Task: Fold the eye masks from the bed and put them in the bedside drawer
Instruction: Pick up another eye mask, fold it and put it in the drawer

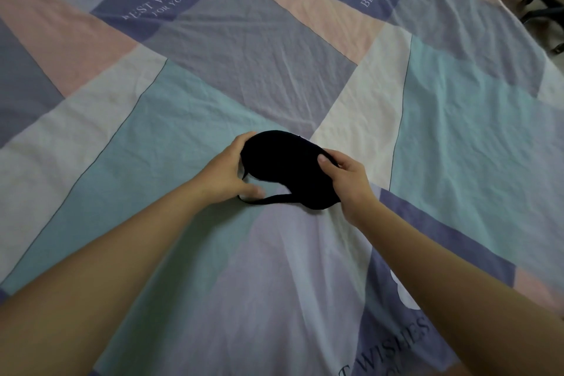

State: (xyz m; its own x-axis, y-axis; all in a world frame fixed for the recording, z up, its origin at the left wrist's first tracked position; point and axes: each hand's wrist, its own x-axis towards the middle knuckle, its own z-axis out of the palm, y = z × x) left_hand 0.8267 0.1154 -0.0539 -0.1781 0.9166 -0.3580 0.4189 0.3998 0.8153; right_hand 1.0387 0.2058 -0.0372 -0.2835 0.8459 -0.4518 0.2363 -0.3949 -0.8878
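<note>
Evidently mid-fold: we see the black eye mask (285,168) held at both ends just above the bed sheet (244,70). Left hand (227,175) grips the mask's far-left end, fingers curled over its edge; right hand (346,181) is clamped on its right end, thumb on top, likely to bring the ends together. Strap (265,200) trails below the mask onto the sheet. Patchwork sheet, wrinkled, printed lettering. No drawer in view; dim clutter beyond the bed's far right edge.

patchwork bedsheet (274,55), dark object (540,9) beyond bed
</note>
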